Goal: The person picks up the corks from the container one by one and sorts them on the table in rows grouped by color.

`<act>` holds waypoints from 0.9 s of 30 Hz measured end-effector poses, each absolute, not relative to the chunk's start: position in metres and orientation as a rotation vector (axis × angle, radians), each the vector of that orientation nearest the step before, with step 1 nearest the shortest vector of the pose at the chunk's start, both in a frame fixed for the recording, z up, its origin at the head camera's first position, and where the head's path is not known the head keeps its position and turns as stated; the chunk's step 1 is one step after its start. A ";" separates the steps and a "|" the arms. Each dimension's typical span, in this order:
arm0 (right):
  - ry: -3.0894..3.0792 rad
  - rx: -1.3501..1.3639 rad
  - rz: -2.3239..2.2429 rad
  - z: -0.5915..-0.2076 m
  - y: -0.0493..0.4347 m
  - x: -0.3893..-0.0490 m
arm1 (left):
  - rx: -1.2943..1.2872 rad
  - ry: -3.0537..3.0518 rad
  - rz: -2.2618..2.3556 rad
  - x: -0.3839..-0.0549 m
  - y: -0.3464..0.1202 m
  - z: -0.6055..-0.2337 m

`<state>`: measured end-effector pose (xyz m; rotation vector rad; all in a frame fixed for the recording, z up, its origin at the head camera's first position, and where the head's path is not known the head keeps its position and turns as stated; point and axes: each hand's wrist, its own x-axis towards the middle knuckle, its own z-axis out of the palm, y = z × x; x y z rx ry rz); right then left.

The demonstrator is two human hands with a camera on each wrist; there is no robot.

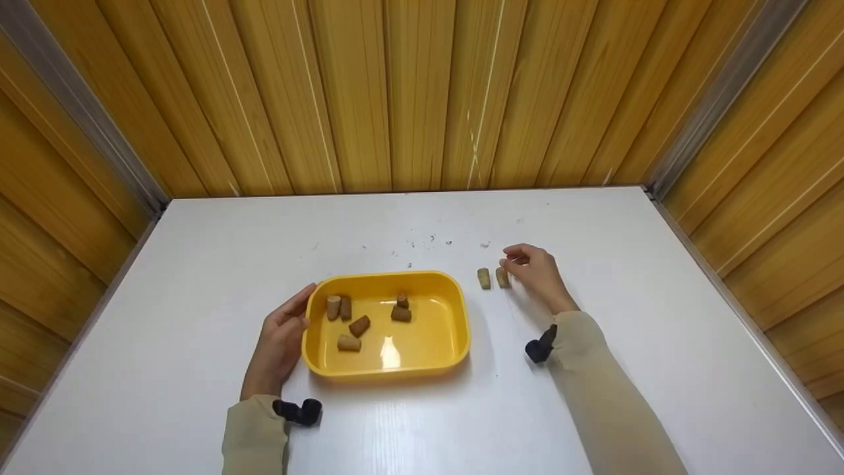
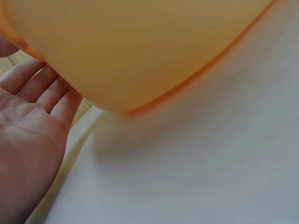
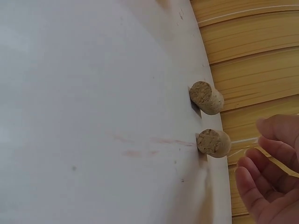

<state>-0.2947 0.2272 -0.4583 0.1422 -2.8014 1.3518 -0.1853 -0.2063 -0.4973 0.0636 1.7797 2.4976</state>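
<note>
From my feed: yellow tray (image 1: 428,333) mid-worktop (image 1: 165,297), six corks (image 1: 359,326) inside, four toward its 8-to-10 o'clock, two near 1. My left hand (image 1: 279,342) touches its rim at 9; can't tell if clamped. Two loose corks (image 1: 484,279) at tray's 2 o'clock; my right hand (image 1: 541,280) just past them, thumb and fingers apart, holding nothing.

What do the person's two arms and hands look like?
Left hand and right hand are bare, with no gloves. Left sleeve and right sleeve are long, plain and khaki-beige. Each wrist wears a small black device, left and right. No cables show.
</note>
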 end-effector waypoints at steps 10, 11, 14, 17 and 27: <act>-2.890 0.198 1.297 -0.435 0.219 -0.293 | 0.067 1.786 2.485 -0.186 -0.206 -0.497; -2.907 0.209 1.287 -0.432 0.219 -0.293 | 0.067 1.786 2.485 -0.186 -0.207 -0.497; -2.933 0.257 1.282 -0.425 0.216 -0.291 | 0.063 1.786 2.484 -0.186 -0.207 -0.497; -2.934 0.353 1.262 -0.419 0.212 -0.288 | 0.058 1.781 2.486 -0.186 -0.207 -0.498; -3.058 0.612 1.206 -0.399 0.192 -0.283 | 0.085 1.758 2.518 -0.187 -0.206 -0.498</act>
